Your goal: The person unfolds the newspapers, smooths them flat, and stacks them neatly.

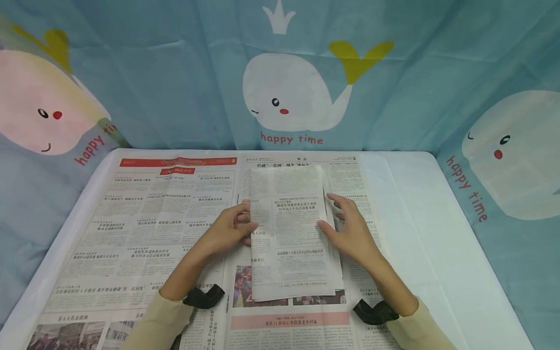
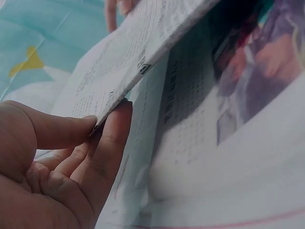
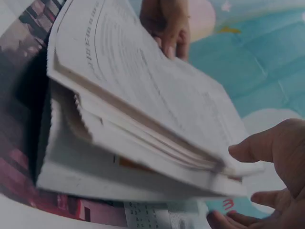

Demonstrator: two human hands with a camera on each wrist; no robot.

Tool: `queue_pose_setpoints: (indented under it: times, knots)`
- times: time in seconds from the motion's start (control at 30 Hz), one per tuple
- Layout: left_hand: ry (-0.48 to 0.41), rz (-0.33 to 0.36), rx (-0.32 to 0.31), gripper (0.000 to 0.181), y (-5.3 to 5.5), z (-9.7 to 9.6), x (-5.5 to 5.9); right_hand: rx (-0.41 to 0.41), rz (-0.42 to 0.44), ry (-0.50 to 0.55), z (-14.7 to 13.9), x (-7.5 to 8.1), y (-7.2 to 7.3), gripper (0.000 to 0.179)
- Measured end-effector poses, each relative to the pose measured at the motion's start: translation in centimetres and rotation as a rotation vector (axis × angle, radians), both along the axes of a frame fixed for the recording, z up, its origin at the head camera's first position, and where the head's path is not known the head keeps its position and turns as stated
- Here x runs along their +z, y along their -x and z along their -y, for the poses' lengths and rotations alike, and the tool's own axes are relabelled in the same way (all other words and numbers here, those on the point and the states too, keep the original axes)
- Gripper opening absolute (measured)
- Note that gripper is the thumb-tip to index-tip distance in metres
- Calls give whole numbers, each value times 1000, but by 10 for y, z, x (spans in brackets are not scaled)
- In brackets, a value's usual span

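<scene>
A folded newspaper (image 1: 299, 238), several layers thick, is held up over larger newspaper sheets spread on the table. My left hand (image 1: 229, 226) pinches its left edge, thumb on top and fingers beneath, as the left wrist view shows. At the right edge is my right hand (image 1: 350, 233), its thumb by the upper face and its fingers spread apart beside the layers. In the right wrist view, the layers of the folded newspaper (image 3: 157, 95) fan open along that side, and the right fingers (image 3: 267, 198) stand off from the paper.
Spread newspaper sheets (image 1: 144, 243) with printed photos cover the left and middle of the white table (image 1: 420, 233). Behind and at both sides hangs a blue curtain (image 1: 175, 87) with whale pictures. Dark bands (image 1: 203, 296) sit near both wrists.
</scene>
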State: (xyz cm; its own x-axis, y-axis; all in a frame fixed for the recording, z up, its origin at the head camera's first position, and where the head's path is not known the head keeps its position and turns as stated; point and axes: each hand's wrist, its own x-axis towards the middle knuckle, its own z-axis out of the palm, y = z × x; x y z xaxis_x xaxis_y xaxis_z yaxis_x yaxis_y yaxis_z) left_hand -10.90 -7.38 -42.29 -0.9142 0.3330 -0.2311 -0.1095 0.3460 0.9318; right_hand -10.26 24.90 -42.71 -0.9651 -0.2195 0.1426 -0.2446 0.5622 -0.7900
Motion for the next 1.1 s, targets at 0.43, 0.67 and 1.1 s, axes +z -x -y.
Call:
queue_pose_setpoints:
  times: [0.43, 0.67, 1.1]
  knots:
    - [-11, 41, 33, 74, 0, 5, 6, -7, 259, 200, -5, -6, 8, 58]
    - [201, -66, 50, 77, -9, -6, 14, -9, 286, 239, -1, -6, 8, 49]
    - [29, -174, -142, 54, -42, -57, 18, 111, 284, 339, 17, 10, -12, 45]
